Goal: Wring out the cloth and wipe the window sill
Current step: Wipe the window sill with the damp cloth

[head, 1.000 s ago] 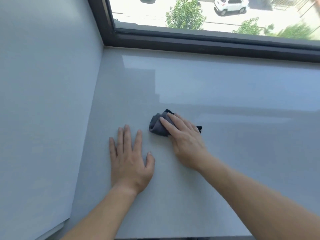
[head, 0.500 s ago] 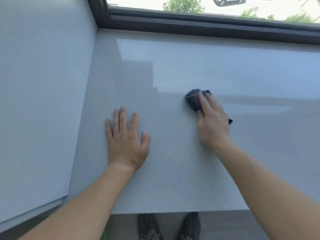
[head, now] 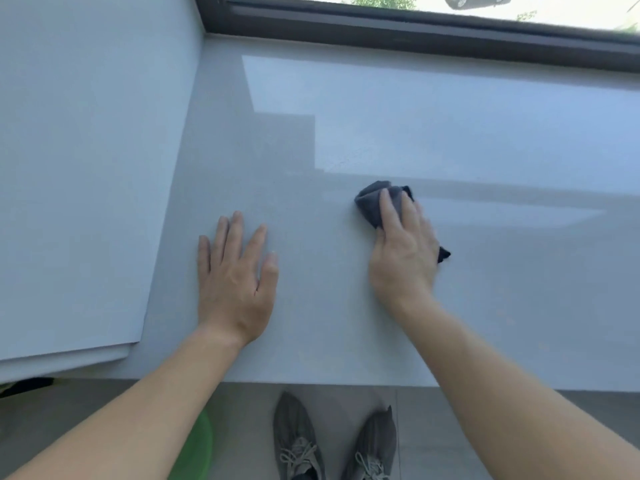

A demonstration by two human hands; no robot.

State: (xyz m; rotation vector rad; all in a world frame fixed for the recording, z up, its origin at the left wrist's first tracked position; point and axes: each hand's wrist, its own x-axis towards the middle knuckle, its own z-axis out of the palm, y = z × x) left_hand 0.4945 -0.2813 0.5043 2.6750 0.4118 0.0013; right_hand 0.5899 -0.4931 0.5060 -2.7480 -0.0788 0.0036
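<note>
A dark grey cloth lies bunched on the pale grey window sill, near its middle. My right hand presses flat on top of the cloth, covering most of it; a dark corner sticks out at the hand's right side. My left hand rests flat on the sill to the left, fingers spread, holding nothing. The two hands are well apart.
A white side wall bounds the sill on the left. The dark window frame runs along the far edge. Below the sill's front edge are a grey floor, my two grey shoes and a green object.
My right hand has slid the cloth to the right, away from the left hand. The view has tilted down, so the floor and shoes show. The left hand has stayed in place.
</note>
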